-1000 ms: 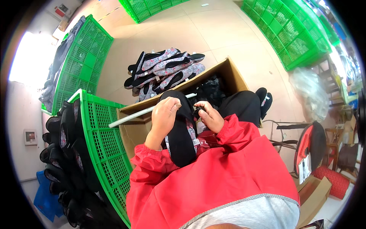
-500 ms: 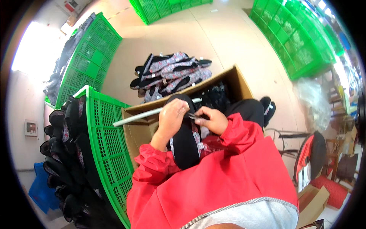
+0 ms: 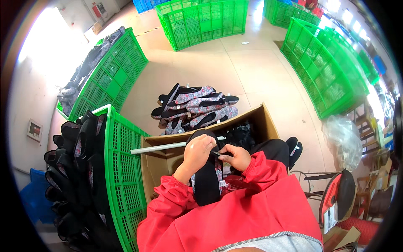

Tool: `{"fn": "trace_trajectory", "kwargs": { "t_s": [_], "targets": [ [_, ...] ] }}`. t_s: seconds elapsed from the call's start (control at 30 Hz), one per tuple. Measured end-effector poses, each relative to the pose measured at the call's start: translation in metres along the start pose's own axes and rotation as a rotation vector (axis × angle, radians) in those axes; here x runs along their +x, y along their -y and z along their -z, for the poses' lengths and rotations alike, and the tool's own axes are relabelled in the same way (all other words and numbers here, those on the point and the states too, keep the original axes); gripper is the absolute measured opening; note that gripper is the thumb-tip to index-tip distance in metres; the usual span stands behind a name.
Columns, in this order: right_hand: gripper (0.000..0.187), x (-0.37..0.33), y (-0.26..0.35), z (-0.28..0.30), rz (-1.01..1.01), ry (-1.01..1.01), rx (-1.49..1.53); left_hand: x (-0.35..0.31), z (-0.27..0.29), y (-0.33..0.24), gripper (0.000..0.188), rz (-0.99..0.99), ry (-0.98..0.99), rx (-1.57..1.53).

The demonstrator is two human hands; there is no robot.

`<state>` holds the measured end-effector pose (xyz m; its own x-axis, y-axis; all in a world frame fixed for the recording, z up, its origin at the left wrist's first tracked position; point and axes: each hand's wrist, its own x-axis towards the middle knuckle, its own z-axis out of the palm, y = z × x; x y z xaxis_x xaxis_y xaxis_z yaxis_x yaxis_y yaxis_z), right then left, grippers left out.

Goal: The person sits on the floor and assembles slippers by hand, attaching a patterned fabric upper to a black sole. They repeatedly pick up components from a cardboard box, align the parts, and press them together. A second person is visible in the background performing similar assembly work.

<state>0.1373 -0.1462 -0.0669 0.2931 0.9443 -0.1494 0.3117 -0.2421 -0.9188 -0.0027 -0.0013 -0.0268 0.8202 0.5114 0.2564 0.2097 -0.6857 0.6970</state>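
A black slipper (image 3: 206, 185) with floral fabric and a small white tag along its side lies lengthwise across my lap. My left hand (image 3: 195, 154) is closed on its far end, thumb and fingers pinching near the edge. Close beside it, my right hand (image 3: 236, 157) is closed on a small pair of metal snips (image 3: 216, 153), whose tip points at the slipper's edge by my left fingers. The snips' handles are mostly hidden in my right hand. Beyond my hands, several floral-and-black slippers (image 3: 197, 105) lie piled on the floor.
An open cardboard box (image 3: 161, 156) with a black plastic bag inside stands before me, a pale bar (image 3: 157, 148) across it. At left, a green crate (image 3: 126, 168) adjoins heaped black slippers. More green crates (image 3: 205, 25) stand further off. A folding chair (image 3: 338, 189) is at right.
The view has tilted up, so everything sits lower in the picture and more floor and crates show. My hands stay at the slipper's far end, with the snips' blades now less visible.
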Motion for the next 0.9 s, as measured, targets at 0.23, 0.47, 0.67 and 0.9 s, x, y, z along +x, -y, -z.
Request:
{"fn": "trace_trajectory", "kwargs": {
  "t_s": [0.23,0.47,0.67,0.9],
  "targets": [
    [0.022,0.001,-0.009,-0.006,-0.054,0.019,0.171,0.001,0.000,-0.001,0.009,0.000,-0.040,0.029],
    [0.033,-0.013,-0.026,-0.036,0.077,-0.193,0.479,0.021,-0.005,-0.015,0.007,-0.067,-0.184,0.077],
    [0.037,-0.022,-0.041,-0.057,-0.026,-0.254,0.627,0.031,-0.013,-0.027,0.015,-0.245,-0.207,0.147],
    [0.034,-0.022,-0.039,-0.055,-0.061,-0.232,0.575,-0.002,0.010,-0.004,0.020,-0.205,-0.233,0.128]
  ]
}}
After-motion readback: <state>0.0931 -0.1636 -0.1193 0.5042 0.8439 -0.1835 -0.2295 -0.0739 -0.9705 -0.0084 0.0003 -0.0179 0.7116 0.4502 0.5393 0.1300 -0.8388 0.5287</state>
